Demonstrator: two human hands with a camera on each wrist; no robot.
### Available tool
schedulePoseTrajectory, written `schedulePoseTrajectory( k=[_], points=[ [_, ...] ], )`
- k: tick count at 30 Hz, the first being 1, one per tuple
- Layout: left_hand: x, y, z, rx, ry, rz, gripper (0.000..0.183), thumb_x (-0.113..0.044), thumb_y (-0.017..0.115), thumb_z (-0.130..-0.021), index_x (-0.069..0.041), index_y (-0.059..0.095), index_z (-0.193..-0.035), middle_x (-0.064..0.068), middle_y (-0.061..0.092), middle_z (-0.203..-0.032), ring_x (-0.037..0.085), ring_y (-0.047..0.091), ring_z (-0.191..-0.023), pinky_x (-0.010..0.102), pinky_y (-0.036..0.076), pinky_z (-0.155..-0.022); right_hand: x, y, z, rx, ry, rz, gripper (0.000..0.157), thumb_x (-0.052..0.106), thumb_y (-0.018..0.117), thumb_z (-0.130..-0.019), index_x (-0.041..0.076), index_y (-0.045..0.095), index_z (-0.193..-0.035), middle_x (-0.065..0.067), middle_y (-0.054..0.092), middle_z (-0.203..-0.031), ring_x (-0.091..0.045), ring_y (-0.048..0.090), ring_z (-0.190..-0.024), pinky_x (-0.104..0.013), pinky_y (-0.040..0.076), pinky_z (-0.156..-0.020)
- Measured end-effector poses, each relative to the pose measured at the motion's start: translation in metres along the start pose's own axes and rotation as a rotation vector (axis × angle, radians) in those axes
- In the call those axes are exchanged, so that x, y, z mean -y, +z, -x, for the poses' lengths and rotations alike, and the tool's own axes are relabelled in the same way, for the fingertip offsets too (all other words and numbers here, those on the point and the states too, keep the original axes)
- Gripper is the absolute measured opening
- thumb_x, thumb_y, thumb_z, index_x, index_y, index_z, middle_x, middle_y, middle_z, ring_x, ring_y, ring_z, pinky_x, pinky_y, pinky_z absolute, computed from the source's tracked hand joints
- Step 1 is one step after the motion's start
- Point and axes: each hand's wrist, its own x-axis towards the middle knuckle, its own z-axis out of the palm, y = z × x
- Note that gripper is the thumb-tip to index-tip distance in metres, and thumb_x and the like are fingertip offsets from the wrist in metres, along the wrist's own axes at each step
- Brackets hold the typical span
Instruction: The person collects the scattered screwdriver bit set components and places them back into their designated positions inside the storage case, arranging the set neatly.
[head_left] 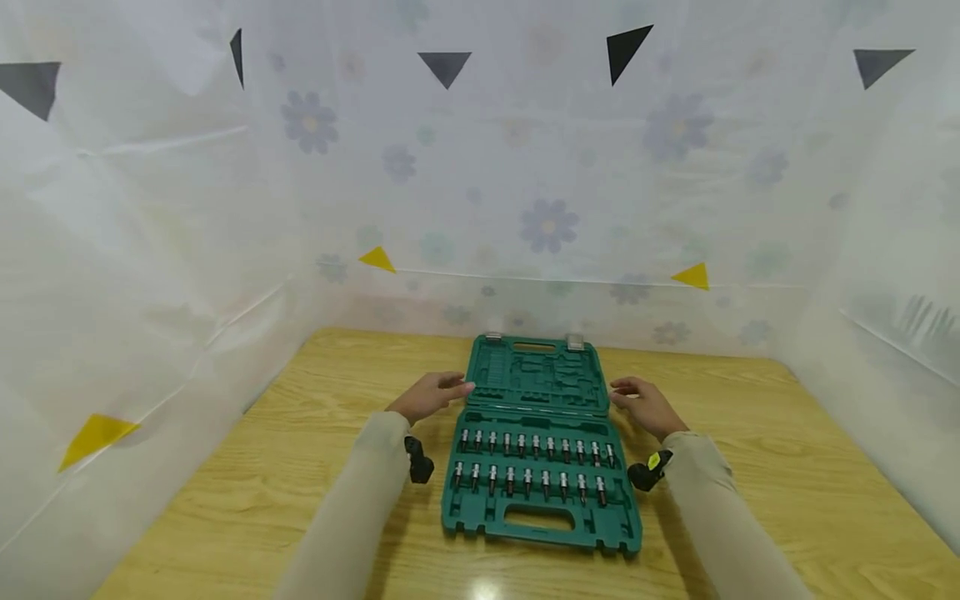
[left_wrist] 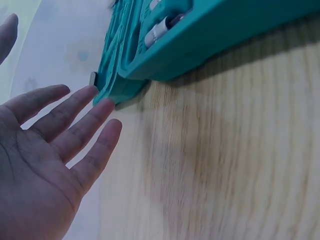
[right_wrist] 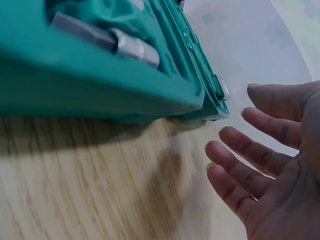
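Observation:
A green plastic socket case point(head_left: 536, 522) lies opened flat on the wooden table, its lid point(head_left: 534, 371) folded back away from the person. Two rows of silver bit sockets point(head_left: 527, 481) sit in the near half; the lid's moulded slots hold nothing that I can see. Beside the lid's left edge is my left hand point(head_left: 431, 395), fingers spread and relaxed, holding nothing. On the other side, my right hand point(head_left: 647, 407) hovers by the lid's right edge with loosely bent fingers and an empty palm. Both wrist views show the fingers apart from the case.
Pale wood tabletop point(head_left: 300, 433) extends on both sides of the case. White flower-patterned sheeting point(head_left: 480, 183) stands behind the table and along both sides. Two metal latches point(head_left: 575, 342) stick up at the lid's far edge. Each wrist wears a small black camera point(head_left: 420, 461).

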Motion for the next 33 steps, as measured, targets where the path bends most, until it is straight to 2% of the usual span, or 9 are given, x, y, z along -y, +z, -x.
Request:
schedulePoseTrajectory(
  k=[9, 15, 23, 26, 28, 29, 30, 31, 33],
  points=[
    [0.035, -0.006, -0.033, -0.011, -0.051, 0.15, 0.071, -0.045, 0.05, -0.091, -0.004, 0.026, -0.143, 0.015, 0.031, -0.144, 0.032, 0.037, -0.127, 0.045, 0.034, -0.1, 0.004, -0.002, 0.002, 0.052, 0.076, -0.139, 0.046, 0.02, 0.042, -0.098, -0.008, 0.036, -0.134, -0.029, 0.042, -0.129, -0.04, 0.047, -0.11, -0.046, 0.044, -0.085],
    [0.039, -0.004, -0.04, -0.009, -0.097, 0.197, 0.086, -0.056, 0.052, -0.084, -0.003, 0.02, -0.144, 0.018, 0.029, -0.144, 0.034, 0.036, -0.127, 0.046, 0.035, -0.099, -0.003, -0.004, -0.005, 0.097, 0.118, -0.203, 0.056, 0.026, 0.047, -0.096, -0.009, 0.031, -0.136, -0.029, 0.036, -0.135, -0.04, 0.043, -0.117, -0.044, 0.044, -0.089],
    [0.035, 0.0, -0.043, -0.025, -0.147, 0.186, 0.09, -0.063, 0.05, -0.08, -0.002, 0.027, -0.142, 0.02, 0.042, -0.134, 0.032, 0.047, -0.118, 0.044, 0.04, -0.095, -0.005, -0.003, -0.012, 0.141, 0.136, -0.225, 0.058, 0.026, 0.048, -0.095, -0.008, 0.028, -0.138, -0.03, 0.033, -0.137, -0.04, 0.042, -0.119, -0.044, 0.042, -0.091],
    [0.034, 0.001, -0.045, -0.018, -0.158, 0.225, 0.09, -0.063, 0.051, -0.08, -0.003, 0.027, -0.142, 0.012, 0.055, -0.102, 0.021, 0.056, -0.083, 0.038, 0.043, -0.085, -0.007, -0.003, -0.014, 0.16, 0.13, -0.233, 0.058, 0.024, 0.046, -0.096, -0.01, 0.026, -0.138, -0.032, 0.03, -0.138, -0.041, 0.04, -0.121, -0.045, 0.041, -0.093],
    [0.033, 0.002, -0.047, -0.011, -0.157, 0.238, 0.089, -0.063, 0.05, -0.08, -0.004, 0.026, -0.142, 0.006, 0.044, -0.074, 0.016, 0.039, -0.057, 0.034, 0.04, -0.073, -0.008, -0.003, -0.015, 0.16, 0.13, -0.24, 0.057, 0.022, 0.046, -0.096, -0.011, 0.027, -0.137, -0.032, 0.031, -0.137, -0.041, 0.041, -0.12, -0.045, 0.041, -0.093],
    [0.033, 0.002, -0.048, -0.009, -0.152, 0.23, 0.089, -0.063, 0.05, -0.081, -0.004, 0.027, -0.142, 0.005, 0.043, -0.074, 0.014, 0.038, -0.057, 0.033, 0.039, -0.072, -0.008, -0.003, -0.015, 0.161, 0.129, -0.238, 0.056, 0.022, 0.046, -0.096, -0.012, 0.027, -0.137, -0.032, 0.032, -0.136, -0.04, 0.043, -0.119, -0.044, 0.041, -0.093],
    [0.033, 0.003, -0.048, 0.001, -0.152, 0.238, 0.088, -0.063, 0.05, -0.081, -0.004, 0.026, -0.143, 0.006, 0.037, -0.072, 0.018, 0.028, -0.056, 0.034, 0.037, -0.071, -0.009, -0.002, -0.015, 0.16, 0.128, -0.236, 0.056, 0.021, 0.046, -0.096, -0.013, 0.027, -0.136, -0.033, 0.034, -0.135, -0.039, 0.045, -0.117, -0.044, 0.042, -0.093],
    [0.033, 0.003, -0.048, 0.0, -0.149, 0.226, 0.088, -0.063, 0.049, -0.081, -0.004, 0.026, -0.142, 0.008, 0.045, -0.077, 0.017, 0.036, -0.057, 0.034, 0.04, -0.072, -0.009, -0.002, -0.016, 0.159, 0.125, -0.23, 0.055, 0.021, 0.046, -0.096, -0.013, 0.027, -0.136, -0.033, 0.035, -0.134, -0.037, 0.047, -0.115, -0.043, 0.043, -0.092],
    [0.032, 0.004, -0.048, 0.001, -0.146, 0.189, 0.089, -0.064, 0.048, -0.081, -0.003, 0.027, -0.142, 0.013, 0.054, -0.108, 0.023, 0.056, -0.082, 0.037, 0.043, -0.083, -0.009, -0.001, -0.016, 0.155, 0.126, -0.226, 0.055, 0.021, 0.046, -0.096, -0.014, 0.028, -0.135, -0.032, 0.039, -0.132, -0.032, 0.053, -0.109, -0.041, 0.044, -0.09]
  ],
)
